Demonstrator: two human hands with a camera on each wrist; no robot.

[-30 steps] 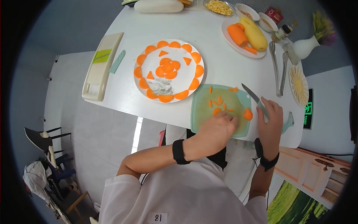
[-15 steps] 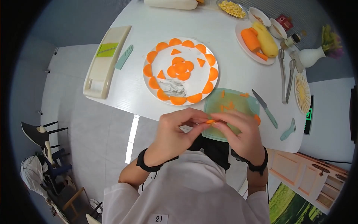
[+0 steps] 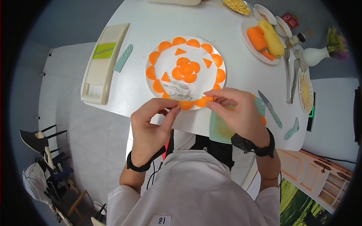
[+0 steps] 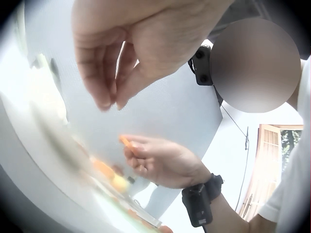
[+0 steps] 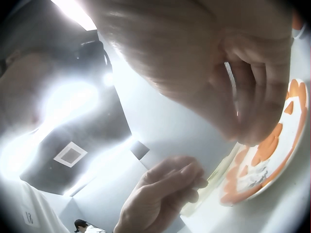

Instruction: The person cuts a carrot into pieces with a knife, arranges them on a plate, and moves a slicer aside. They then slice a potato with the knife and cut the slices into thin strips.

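Observation:
My right hand [image 3: 239, 115] pinches a thin carrot piece [image 4: 126, 141] between thumb and forefinger over the front right rim of a white plate [image 3: 200, 84]. My left hand [image 3: 147, 122] is at the front rim, its bent thumb and forefinger close together beside a carrot half-round [image 3: 185, 105]. I cannot tell whether it holds a small piece; none shows in the left wrist view. Carrot half-rounds line the plate's edge. Inside lie a carrot flower [image 3: 186, 69], carrot triangles [image 3: 180, 51] and a grey-and-white patch [image 3: 179, 91].
A green cutting board [image 3: 220, 130] lies partly under my right hand. Right of it are a knife [image 3: 269, 108], a peeler [image 3: 292, 128] and tongs [image 3: 289, 77]. A plate of vegetables [image 3: 249, 45] sits back right, near a vase [image 3: 316, 56]. A slicer [image 3: 103, 64] stands left.
The right hand put down the knife. Both hands met at a carrot piece over the board, then moved apart to the plate's front rim, the right still pinching a piece.

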